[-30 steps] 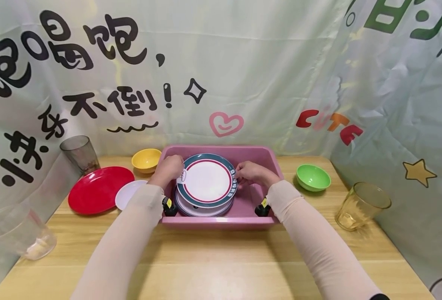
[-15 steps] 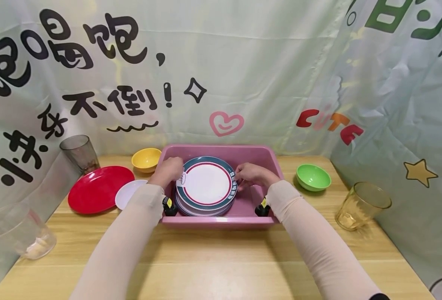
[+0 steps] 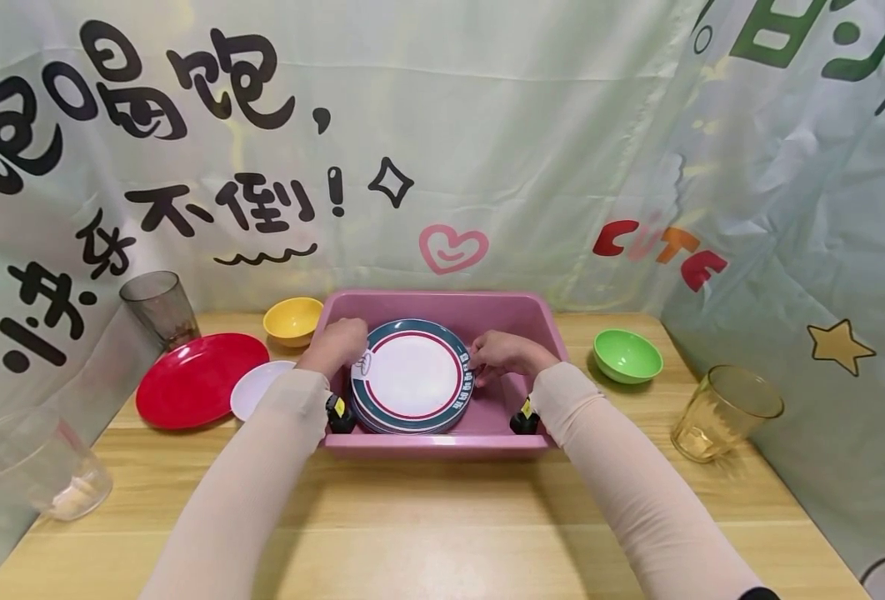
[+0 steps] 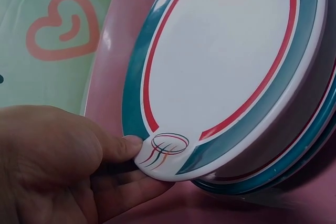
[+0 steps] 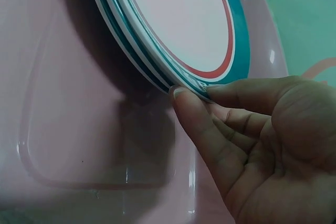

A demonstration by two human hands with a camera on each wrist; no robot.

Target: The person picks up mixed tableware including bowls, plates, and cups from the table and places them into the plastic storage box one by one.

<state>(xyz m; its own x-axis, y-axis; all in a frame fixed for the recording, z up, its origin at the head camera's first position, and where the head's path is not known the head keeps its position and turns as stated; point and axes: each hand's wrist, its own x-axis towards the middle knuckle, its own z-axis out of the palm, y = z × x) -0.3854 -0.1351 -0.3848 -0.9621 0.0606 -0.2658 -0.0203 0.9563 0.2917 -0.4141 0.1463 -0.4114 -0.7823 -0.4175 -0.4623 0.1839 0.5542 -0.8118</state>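
Observation:
A white plate (image 3: 412, 371) with a teal rim and red ring sits at the top of a plate stack in a pink basin (image 3: 442, 447). At its left edge, my left hand (image 3: 342, 342) pinches the rim, thumb above and fingers beneath. The left wrist view shows this plate (image 4: 220, 51) tilted, with a gap over the plates (image 4: 273, 174) below. Across from it, my right hand (image 3: 504, 350) holds the right edge. In the right wrist view, the right hand's thumb and a fingertip (image 5: 184, 100) meet at the rim, close against the lower plates (image 5: 123, 38).
Left of the basin are a yellow bowl (image 3: 292, 322), a red plate (image 3: 198, 379), a small white plate (image 3: 257, 389), a grey cup (image 3: 161, 308) and a clear cup (image 3: 37, 467). To its right stand a green bowl (image 3: 627, 356) and an amber cup (image 3: 723, 412).
Both hands have lowered the top plate toward the near side of the basin, down onto the stack. It now covers most of the plates beneath. The dishes outside have not moved.

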